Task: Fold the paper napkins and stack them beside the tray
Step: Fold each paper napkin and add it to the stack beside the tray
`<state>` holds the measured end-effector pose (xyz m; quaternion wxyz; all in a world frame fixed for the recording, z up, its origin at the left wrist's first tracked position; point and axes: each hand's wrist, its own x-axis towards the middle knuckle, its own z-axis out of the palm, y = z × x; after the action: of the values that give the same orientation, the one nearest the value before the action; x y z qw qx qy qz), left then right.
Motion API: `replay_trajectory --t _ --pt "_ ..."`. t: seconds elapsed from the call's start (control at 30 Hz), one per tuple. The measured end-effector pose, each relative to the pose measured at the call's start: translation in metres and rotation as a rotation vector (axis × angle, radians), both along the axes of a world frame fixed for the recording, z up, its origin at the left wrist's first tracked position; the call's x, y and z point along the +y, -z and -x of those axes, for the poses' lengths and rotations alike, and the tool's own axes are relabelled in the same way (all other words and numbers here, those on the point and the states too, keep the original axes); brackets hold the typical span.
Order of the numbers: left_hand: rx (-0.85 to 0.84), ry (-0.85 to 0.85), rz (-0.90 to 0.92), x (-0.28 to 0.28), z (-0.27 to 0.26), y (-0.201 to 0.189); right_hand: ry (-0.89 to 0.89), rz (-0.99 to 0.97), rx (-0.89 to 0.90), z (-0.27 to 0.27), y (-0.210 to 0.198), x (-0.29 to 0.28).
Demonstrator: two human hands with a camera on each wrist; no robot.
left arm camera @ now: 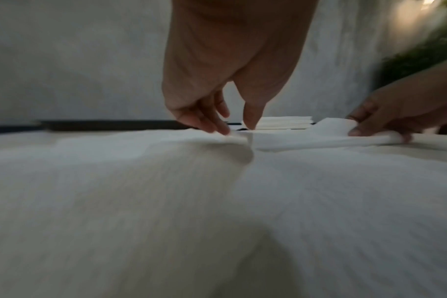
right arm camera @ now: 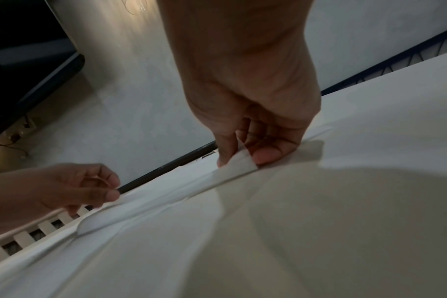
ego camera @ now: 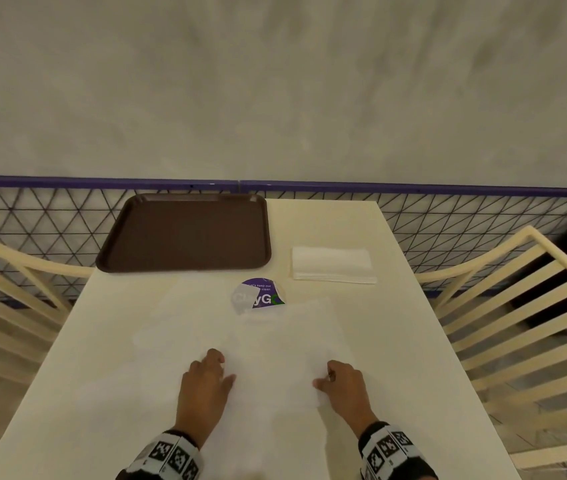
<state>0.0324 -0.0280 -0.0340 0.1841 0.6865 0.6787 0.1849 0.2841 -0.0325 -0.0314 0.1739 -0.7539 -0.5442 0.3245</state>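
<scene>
A white unfolded napkin (ego camera: 275, 344) lies flat at the table's near middle, hard to tell from the cream top. My left hand (ego camera: 221, 367) closes its fingertips (left arm camera: 223, 130) and thumb on the napkin's left part. My right hand (ego camera: 323, 381) pinches the napkin's right corner (right arm camera: 242, 161) between thumb and forefinger, lifting it a little. A stack of folded napkins (ego camera: 333, 265) sits to the right of the brown tray (ego camera: 185, 233) at the far end. More loose napkins (ego camera: 178, 323) overlap to the left.
A round purple sticker (ego camera: 261, 296) is stuck on the table (ego camera: 396, 358) between the tray and my hands, partly under a napkin. Cream slatted chairs (ego camera: 503, 317) stand on both sides. A mesh fence with a purple rail (ego camera: 448, 188) runs behind the table.
</scene>
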Motion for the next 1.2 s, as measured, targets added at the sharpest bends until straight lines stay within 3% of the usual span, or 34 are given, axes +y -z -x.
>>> replay_trajectory --t 0.1,0.2,0.37,0.43,0.53,0.63,0.77,0.87,1.03,1.1,1.2 --pt "0.144 0.223 -0.241 -0.011 -0.018 0.003 0.005 -0.007 0.013 0.000 0.001 -0.001" --pt "0.236 0.498 -0.186 -0.032 -0.037 0.015 0.010 -0.005 0.018 -0.001 0.003 -0.003" --pt "0.366 0.561 -0.027 -0.047 -0.036 0.040 -0.035 -0.042 -0.003 0.001 -0.002 -0.009" --pt "0.395 0.563 -0.055 -0.047 -0.033 0.046 -0.108 -0.181 -0.218 0.007 -0.005 -0.017" --pt "0.406 0.541 -0.172 -0.033 -0.032 0.048 -0.392 -0.351 -0.405 0.027 -0.003 -0.035" --pt "0.468 0.525 -0.193 -0.030 -0.035 0.048 -0.682 -0.193 -0.465 0.039 0.016 -0.049" --pt "0.527 0.519 -0.173 -0.034 -0.028 0.054 -0.792 -0.018 -0.619 0.021 0.037 -0.057" --pt "0.565 0.550 -0.127 -0.038 -0.009 0.054 -0.794 -0.037 -0.578 -0.013 0.039 -0.066" --pt "0.578 0.495 -0.223 -0.037 0.020 0.038 -0.580 -0.123 -0.654 -0.036 0.035 -0.072" --pt "0.523 0.503 -0.048 -0.019 0.015 0.012 -0.544 -0.154 -0.705 -0.032 0.035 -0.073" --pt "0.358 0.554 0.082 0.015 -0.007 -0.007 -0.529 -0.088 -0.616 -0.035 0.034 -0.067"
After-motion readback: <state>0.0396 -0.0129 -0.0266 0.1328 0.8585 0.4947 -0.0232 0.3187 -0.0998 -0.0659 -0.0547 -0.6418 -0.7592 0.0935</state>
